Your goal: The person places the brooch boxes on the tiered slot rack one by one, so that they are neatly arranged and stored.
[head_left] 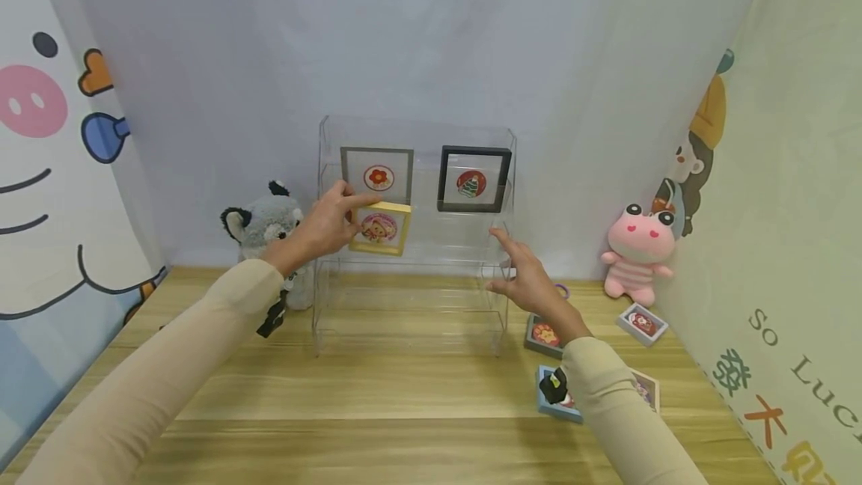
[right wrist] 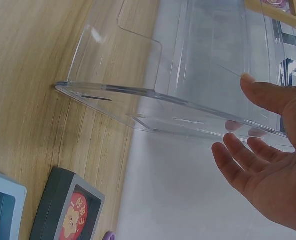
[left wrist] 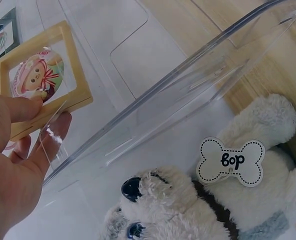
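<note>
Hold the yellow frame (head_left: 380, 229), probably light, rigid and fragile, by its rim: left fingers (left wrist: 60, 126) grasp its left side; right fingers (right wrist: 232, 165) released.

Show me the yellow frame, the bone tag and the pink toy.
Yellow frame (head_left: 379, 228): head view, on the round picture inside.
Bone tag (left wrist: 231, 161): left wrist view, on its printed middle.
Pink toy (head_left: 640, 251): head view, on its lower head.

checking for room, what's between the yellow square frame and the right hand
In the head view, only bare clear plastic shelf lies between the yellow frame and right hand.
</note>
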`<action>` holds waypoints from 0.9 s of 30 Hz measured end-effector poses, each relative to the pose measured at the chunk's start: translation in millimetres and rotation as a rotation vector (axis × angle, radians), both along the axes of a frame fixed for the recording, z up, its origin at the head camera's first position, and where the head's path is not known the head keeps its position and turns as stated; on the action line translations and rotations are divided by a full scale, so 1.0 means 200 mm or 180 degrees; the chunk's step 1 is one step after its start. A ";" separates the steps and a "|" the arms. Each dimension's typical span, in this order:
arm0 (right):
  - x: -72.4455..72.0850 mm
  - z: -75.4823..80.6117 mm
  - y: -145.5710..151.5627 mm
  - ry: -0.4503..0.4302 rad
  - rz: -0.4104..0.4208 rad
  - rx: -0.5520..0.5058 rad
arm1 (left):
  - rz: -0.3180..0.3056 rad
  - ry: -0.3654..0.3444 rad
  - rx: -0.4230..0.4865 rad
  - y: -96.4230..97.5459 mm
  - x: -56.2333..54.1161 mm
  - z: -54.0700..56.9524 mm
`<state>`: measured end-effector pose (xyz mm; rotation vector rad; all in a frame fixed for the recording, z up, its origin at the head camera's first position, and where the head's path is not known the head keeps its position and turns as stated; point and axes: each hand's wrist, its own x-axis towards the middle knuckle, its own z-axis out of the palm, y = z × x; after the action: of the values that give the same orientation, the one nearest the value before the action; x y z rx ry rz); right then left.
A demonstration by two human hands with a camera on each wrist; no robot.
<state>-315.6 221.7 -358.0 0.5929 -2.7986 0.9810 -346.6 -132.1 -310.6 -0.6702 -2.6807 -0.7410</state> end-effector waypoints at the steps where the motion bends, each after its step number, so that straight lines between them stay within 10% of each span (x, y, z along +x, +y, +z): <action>1: 0.00 0.00 0.00 0.0011 0.0001 0.0003 | 0.0014 -0.0003 0.0006 0.00 0.00 0.00; 21: -0.01 -0.02 0.00 -0.0016 -0.0005 -0.0011 | 0.0284 -0.0155 0.0039 0.00 0.04 0.04; 27: 0.00 -0.01 0.00 -0.0007 -0.0006 -0.0018 | 0.0203 0.0100 0.0246 -0.03 0.08 0.09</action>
<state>-316.5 222.3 -360.0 0.5888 -2.7968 0.9895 -331.1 -138.2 -292.6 -0.5699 -2.6170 -0.8059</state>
